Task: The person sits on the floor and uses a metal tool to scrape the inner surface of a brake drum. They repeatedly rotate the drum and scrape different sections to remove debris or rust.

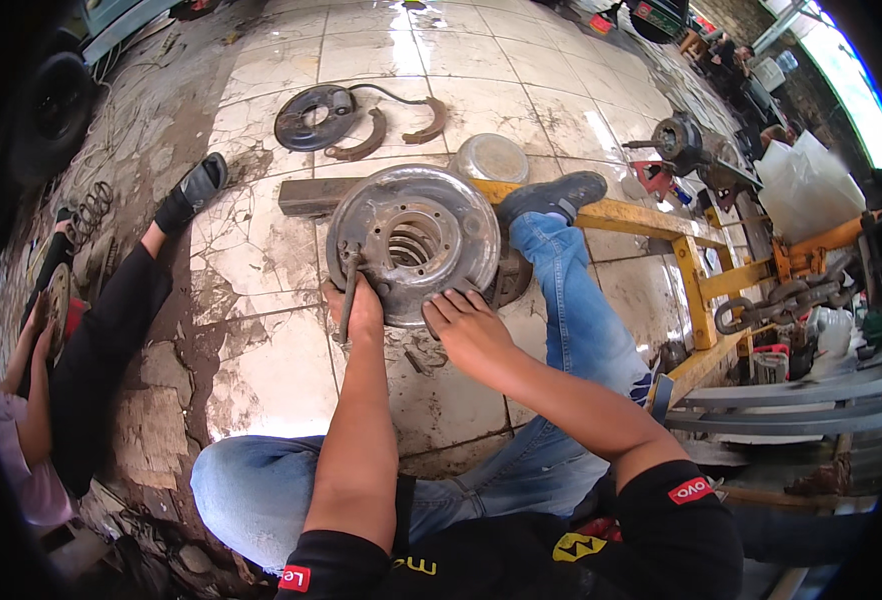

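a: start nearest you. what has your left hand got?

b: it's closed around a rusty metal tool, a bar or wrench handle, just left of centre in the frame. the tool's long axis runs near vertical in the picture, from your fist up to the lower left edge of the brake drum. i can't tell exactly where its tip seats.

a: and your right hand?

b: flat and open, fingers spread, pressing on the drum's lower right rim. it grips nothing, it only bears on the metal.

a: so where does the drum lie from your grip?

b: directly above both hands in the frame, at centre, face up on the tiled floor, with a coil spring showing in its hub hole. your left hand is the one on the tool; the right is touching the drum itself. your right foot rests against its far right side.

a: farther off?

b: toward the upper middle, a metal bowl, then a backing plate and two curved brake shoes. another person's leg stretches along the left.
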The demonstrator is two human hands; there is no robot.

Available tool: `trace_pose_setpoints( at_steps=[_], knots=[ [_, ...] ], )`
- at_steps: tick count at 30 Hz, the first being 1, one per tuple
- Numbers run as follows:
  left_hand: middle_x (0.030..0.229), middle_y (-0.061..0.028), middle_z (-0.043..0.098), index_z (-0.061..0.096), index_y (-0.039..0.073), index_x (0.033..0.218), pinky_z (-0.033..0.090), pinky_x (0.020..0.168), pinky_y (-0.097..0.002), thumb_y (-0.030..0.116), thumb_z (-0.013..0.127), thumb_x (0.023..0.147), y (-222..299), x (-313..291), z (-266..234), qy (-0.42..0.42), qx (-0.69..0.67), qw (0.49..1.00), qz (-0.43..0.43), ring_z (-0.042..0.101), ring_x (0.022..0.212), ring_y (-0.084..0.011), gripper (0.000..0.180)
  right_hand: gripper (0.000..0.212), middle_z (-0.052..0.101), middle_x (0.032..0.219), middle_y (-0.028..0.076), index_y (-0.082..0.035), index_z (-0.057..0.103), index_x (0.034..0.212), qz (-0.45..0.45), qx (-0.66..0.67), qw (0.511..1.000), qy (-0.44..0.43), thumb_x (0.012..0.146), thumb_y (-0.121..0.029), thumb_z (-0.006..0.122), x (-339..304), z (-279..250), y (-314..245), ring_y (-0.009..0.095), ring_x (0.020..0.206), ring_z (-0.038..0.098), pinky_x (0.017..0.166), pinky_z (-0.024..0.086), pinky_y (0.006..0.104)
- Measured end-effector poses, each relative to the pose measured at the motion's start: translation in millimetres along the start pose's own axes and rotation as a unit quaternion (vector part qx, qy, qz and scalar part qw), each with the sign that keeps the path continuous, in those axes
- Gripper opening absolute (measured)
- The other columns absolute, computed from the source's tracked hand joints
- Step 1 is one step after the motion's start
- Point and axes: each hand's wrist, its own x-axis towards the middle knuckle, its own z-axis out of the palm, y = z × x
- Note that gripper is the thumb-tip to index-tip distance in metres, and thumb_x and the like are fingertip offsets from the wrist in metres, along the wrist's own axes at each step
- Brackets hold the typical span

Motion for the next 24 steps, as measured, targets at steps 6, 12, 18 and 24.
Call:
trace_pose_setpoints(
  at_steps=[6, 12, 18, 24],
  knots=[
    [0.117, -0.0265, 0.063, 0.052, 0.0, 0.127, 0.044, 0.097, -0.0465, 0.039, 0.067, 0.085, 4.5, -8.8, -2.0, -0.037, 0.004, 0.999, 0.012, 0.06, 0.11, -0.0423, 0.059, 0.045, 0.051, 0.14, 0.019, 0.004, 0.051, 0.134, 0.017, -0.049, 0.999, -0.014, 0.09, -0.007, 0.048, 6.8, -0.1, 3.9, 0.033, 0.134, 0.046, 0.113, 0.031, 0.0475],
    [0.121, -0.025, 0.062, 0.053, -0.003, 0.125, 0.043, 0.099, -0.0417, 0.037, 0.071, 0.083, -8.9, 7.4, 1.2, -0.051, -0.03, 0.998, 0.015, 0.059, 0.115, -0.0378, 0.061, 0.046, 0.05, 0.141, 0.021, 0.004, 0.048, 0.136, -0.016, -0.034, 0.999, -0.022, 0.092, -0.009, 0.046, -2.9, 2.5, -3.1, 0.034, 0.133, 0.046, 0.112, 0.033, 0.0471],
    [0.118, -0.0237, 0.063, 0.056, -0.001, 0.123, 0.044, 0.098, -0.0424, 0.039, 0.072, 0.08, 1.0, 6.8, -0.9, -0.058, -0.029, 0.998, -0.001, 0.06, 0.113, -0.0375, 0.061, 0.046, 0.052, 0.14, 0.021, 0.004, 0.049, 0.135, 0.001, -0.02, 0.997, -0.08, 0.089, -0.002, 0.046, 5.6, -23.2, -7.8, 0.034, 0.131, 0.048, 0.11, 0.037, 0.0446],
    [0.115, -0.0219, 0.065, 0.057, -0.002, 0.12, 0.044, 0.097, -0.0399, 0.036, 0.072, 0.081, -1.4, 6.8, 2.5, -0.052, -0.037, 0.998, 0.007, 0.061, 0.11, -0.0339, 0.057, 0.041, 0.058, 0.132, 0.018, 0.003, 0.054, 0.129, -0.002, -0.032, 0.997, -0.074, 0.089, -0.006, 0.05, 17.0, -10.2, 0.7, 0.032, 0.127, 0.052, 0.108, 0.039, 0.0437]
  ],
)
